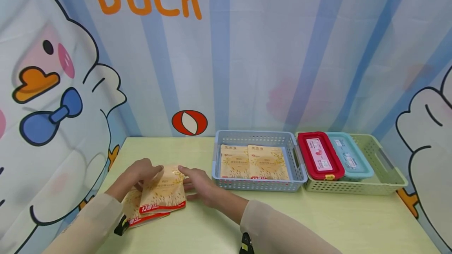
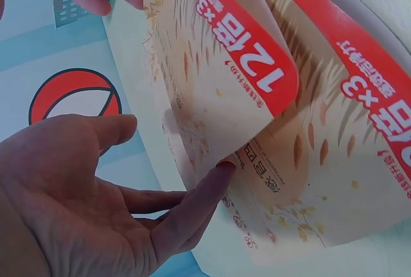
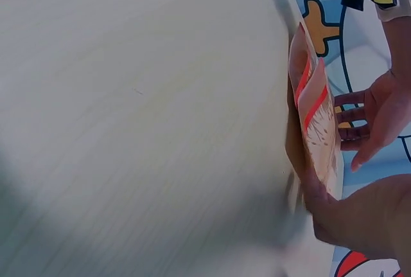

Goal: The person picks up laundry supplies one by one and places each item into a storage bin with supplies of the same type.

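Note:
A beige packet (image 1: 164,189) with a red band along its bottom edge overlaps a second such packet (image 1: 131,205) at the left of the table. My right hand (image 1: 203,186) grips the upper packet at its right side near the top corner, the thumb on its face. On the opposite side is my left hand (image 1: 142,172). In the left wrist view its fingertips touch the edge of the upper packet (image 2: 218,65), while its thumb stands apart from it. The right wrist view shows both packets edge-on, their red ends (image 3: 314,107) slightly bulged.
A blue basket (image 1: 259,185) right of my hands holds two similar beige packets (image 1: 268,162) side by side. Beside it, a green basket (image 1: 353,188) carries a red-lidded pack (image 1: 319,156) and a teal-lidded pack (image 1: 349,156). A printed curtain (image 1: 254,50) hangs behind the table.

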`<state>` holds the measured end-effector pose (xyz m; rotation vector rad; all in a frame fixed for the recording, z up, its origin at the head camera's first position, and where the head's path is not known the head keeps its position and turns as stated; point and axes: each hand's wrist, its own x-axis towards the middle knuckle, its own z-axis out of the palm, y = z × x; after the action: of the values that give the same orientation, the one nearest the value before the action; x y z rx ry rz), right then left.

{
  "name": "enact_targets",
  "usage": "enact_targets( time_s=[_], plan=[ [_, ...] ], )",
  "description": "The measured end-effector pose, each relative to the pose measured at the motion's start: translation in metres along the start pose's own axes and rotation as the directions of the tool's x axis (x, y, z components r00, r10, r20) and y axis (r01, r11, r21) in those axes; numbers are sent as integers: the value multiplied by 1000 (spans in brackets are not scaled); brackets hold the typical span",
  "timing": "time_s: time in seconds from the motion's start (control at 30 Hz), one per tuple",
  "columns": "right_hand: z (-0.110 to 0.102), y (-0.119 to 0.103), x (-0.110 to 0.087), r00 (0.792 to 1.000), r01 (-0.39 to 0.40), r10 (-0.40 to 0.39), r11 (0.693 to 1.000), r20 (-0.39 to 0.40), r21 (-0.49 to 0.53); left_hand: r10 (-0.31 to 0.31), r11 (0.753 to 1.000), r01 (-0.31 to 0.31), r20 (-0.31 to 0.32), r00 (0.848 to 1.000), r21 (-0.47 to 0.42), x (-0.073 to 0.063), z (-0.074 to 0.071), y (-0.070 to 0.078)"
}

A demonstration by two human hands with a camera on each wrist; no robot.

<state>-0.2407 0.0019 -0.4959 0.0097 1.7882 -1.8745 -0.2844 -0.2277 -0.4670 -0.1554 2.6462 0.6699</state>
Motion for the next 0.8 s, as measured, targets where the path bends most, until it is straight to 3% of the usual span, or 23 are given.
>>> enact_targets(
  time_s=[0.1, 0.47, 0.8],
  plan=[
    [0, 0, -2, 1000, 5, -5, 998, 0, -60, 9, 1000, -9, 8, 1000, -23, -1, 0, 1],
    [0, -3, -3, 999, 29, -28, 998, 27, -51, 26, 999, -27, -36, 999, -19, -7, -2, 16],
    [-4, -6, -4, 995, 89, -88, 996, 38, -22, 79, 995, -73, -101, 992, 68, -10, -5, 22]
  ],
)
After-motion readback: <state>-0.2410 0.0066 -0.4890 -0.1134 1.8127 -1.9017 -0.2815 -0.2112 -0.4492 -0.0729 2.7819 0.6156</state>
